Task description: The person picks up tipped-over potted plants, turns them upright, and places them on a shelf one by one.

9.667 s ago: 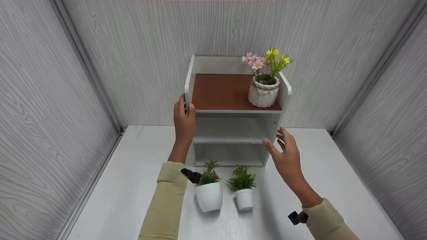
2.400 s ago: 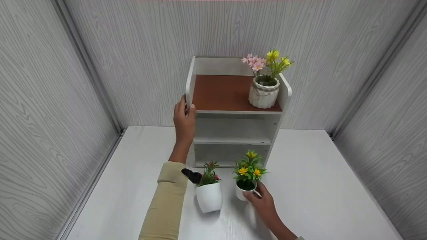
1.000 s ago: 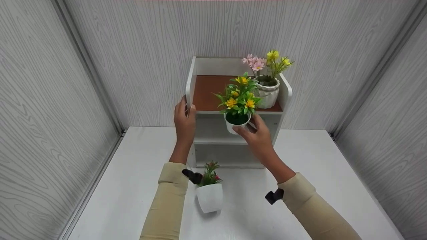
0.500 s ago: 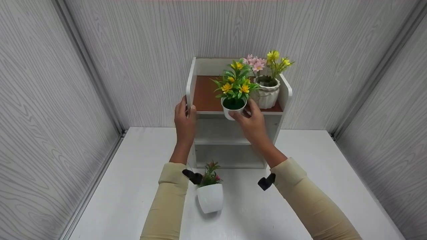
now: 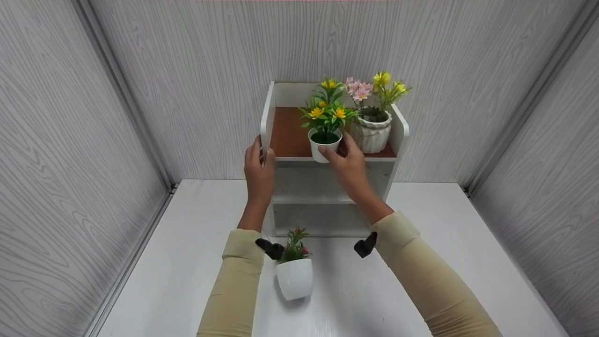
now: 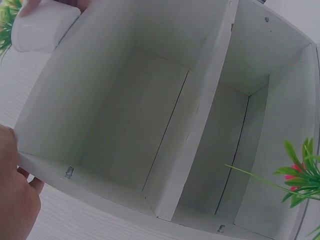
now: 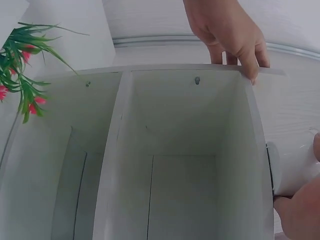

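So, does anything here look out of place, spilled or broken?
One thing: the white pot with red flowers seems to lie on its side on the table, leaves pointing toward the shelf; from above we see its wall, not its open top. No spill or breakage shows.

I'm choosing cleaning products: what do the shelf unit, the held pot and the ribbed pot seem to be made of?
Shelf unit: probably laminated wood-based board, pale and matte, with straight panel edges and dark seams.
Held pot: likely plastic, smooth white, with a thin rim, though glazed ceramic is possible.
Ribbed pot: perhaps ceramic, off-white with a rippled surface; moulded resin could look alike.
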{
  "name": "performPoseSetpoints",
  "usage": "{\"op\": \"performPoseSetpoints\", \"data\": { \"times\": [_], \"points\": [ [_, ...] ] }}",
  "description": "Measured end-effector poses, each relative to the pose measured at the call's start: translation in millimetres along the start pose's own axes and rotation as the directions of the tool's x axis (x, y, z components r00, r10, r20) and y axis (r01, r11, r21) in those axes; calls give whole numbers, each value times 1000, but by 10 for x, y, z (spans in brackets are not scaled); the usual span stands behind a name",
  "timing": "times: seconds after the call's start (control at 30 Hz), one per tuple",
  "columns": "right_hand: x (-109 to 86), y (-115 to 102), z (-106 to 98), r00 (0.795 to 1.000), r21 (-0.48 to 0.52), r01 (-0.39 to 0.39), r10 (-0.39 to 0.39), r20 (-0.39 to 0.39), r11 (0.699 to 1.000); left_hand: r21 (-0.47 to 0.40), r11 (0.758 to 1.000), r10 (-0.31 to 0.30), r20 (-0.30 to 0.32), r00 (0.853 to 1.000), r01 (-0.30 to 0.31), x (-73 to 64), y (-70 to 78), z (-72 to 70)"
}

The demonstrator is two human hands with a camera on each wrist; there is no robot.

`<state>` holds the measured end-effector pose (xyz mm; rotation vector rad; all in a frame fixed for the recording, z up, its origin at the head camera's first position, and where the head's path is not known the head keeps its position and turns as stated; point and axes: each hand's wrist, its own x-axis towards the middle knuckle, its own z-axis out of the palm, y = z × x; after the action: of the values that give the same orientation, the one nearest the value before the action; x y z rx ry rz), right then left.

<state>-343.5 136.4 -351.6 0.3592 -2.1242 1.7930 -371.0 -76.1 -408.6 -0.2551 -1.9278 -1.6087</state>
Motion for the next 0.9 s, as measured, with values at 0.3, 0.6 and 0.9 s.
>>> {"op": "performPoseSetpoints", "data": {
  "times": [0.3, 0.6, 0.9],
  "points": [
    [130, -23, 33, 998, -55, -55, 55, -11, 997, -1, 1000, 11, 0, 1000, -11, 8, -16, 5],
    [256, -61, 16, 997, -121, -75, 78, 20, 990, 34, 999, 18, -11, 1000, -18, 27, -5, 3],
    [336, -57, -24, 990, -168, -137, 137, -13, 976, 20, 1000, 15, -6, 1000, -15, 8, -24, 3]
  ]
}}
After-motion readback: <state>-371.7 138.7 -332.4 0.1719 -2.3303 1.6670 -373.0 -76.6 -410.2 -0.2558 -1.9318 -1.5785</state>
